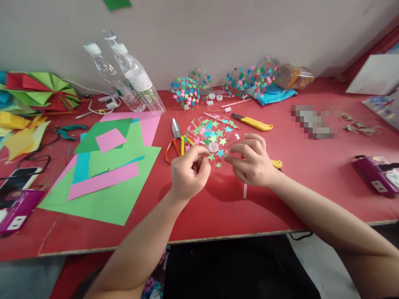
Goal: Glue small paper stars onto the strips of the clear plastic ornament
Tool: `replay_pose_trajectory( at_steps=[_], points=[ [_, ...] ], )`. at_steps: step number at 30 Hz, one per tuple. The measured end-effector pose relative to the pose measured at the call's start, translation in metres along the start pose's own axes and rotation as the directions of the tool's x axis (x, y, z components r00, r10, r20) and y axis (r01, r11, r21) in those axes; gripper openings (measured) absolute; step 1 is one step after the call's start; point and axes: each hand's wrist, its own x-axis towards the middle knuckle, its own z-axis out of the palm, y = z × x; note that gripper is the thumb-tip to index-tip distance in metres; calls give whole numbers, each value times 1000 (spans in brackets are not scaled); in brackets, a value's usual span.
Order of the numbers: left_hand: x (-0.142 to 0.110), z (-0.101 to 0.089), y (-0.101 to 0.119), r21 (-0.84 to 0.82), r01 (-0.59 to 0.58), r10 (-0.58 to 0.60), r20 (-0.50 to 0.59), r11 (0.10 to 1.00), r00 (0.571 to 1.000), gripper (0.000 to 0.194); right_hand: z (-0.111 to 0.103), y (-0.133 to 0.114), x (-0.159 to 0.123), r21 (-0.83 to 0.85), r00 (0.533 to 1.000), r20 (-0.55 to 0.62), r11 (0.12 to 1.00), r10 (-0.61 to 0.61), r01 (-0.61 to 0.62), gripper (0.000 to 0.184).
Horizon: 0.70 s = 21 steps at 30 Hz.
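My left hand (190,171) is curled, with thumb and index finger closed at the edge of the loose paper stars (212,138). By its fingertips is a small round whitish disc (213,147); whether they touch it I cannot tell. My right hand (253,161) faces it from the other side, fingers bent and tips drawn together near a blue star (220,153). Anything pinched in either hand is too small to make out. Scissors (176,128) and orange- and yellow-handled tools lie beside my left hand. A yellow utility knife (256,123) lies beyond my right hand, and another yellow handle (276,164) shows behind it.
Green, pink and blue paper sheets (137,199) overlap at left. Plastic bottles (137,74) stand near the wall beside clear star-covered balls (186,91). A white strip (245,191) lies under my right hand. A purple device (378,174) sits at right, a phone (18,182) at left.
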Motion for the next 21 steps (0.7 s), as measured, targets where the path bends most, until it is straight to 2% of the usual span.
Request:
replay_pose_trajectory(
  at_steps=[3,5,7,9,11,12,14,16,19,21],
  points=[
    [0,-2,-2,-9,-39,39,-19,999,999,11,-3,2,0,31,1000,-13,999,22,-22,29],
    [1,-4,-2,-29,-64,63,-34,998,997,12,-7,5,-1,78,998,-41,996,37,-34,26],
    [1,-5,1,-38,-130,128,-41,991,991,13,-12,8,-2,141,1000,11,990,26,-28,20],
    [0,-5,4,-21,-219,219,38,976,975,16,-13,10,-3,182,989,149,983,-16,-11,19],
    [-1,-2,7,14,-274,264,227,962,938,19,-11,8,-5,182,956,288,983,-56,3,20],
    [-2,0,8,45,-275,244,340,960,908,20,-9,6,-6,165,938,342,986,-57,0,20],
    [-3,5,7,147,-247,130,543,958,830,23,-1,1,-6,121,904,426,992,-33,-21,21],
    [-3,9,5,271,-215,-21,664,938,747,25,8,-6,-6,87,865,502,995,-6,-44,26],
    [-2,10,2,387,-158,-198,732,909,652,28,18,-14,-5,46,786,618,997,24,-67,25],
    [0,9,2,436,-112,-275,726,893,630,29,22,-18,-3,32,735,677,997,28,-68,21]
  ],
)
